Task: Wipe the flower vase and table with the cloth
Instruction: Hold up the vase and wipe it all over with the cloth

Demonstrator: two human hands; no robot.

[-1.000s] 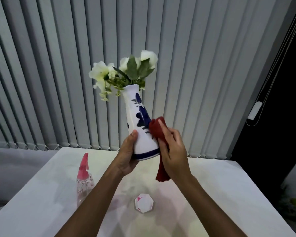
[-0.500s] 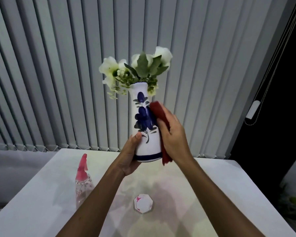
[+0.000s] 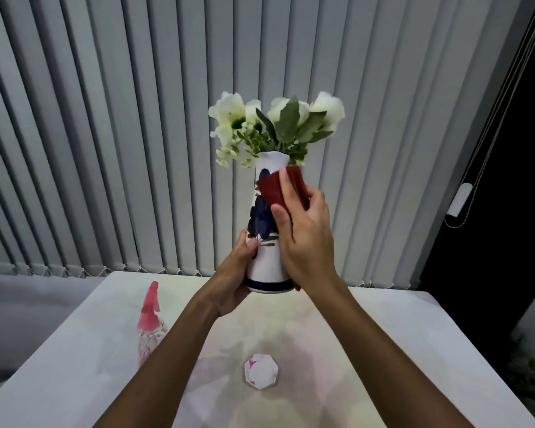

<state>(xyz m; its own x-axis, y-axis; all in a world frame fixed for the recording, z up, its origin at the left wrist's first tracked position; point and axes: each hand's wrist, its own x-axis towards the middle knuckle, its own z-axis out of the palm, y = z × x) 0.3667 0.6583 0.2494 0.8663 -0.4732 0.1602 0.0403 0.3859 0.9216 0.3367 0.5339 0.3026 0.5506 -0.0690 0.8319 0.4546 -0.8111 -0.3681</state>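
Note:
A white vase [image 3: 265, 267] with blue flower painting holds white flowers [image 3: 275, 125] and green leaves. It is lifted upright above the white table [image 3: 368, 350]. My left hand [image 3: 235, 273] grips its lower body from the left. My right hand [image 3: 306, 239] presses a red cloth [image 3: 275, 188] against the vase's neck, just under the rim. A tail of the cloth shows below my right wrist, near the vase's base.
A clear spray bottle with a pink nozzle [image 3: 150, 322] stands on the table's left side. A small white octagonal object [image 3: 261, 370] lies on the table in front of me. Grey vertical blinds [image 3: 105, 134] hang behind, with a dark opening at right.
My right hand has slid the red cloth up the vase from its lower body to its neck. The vase has turned from tilted to upright in my left hand.

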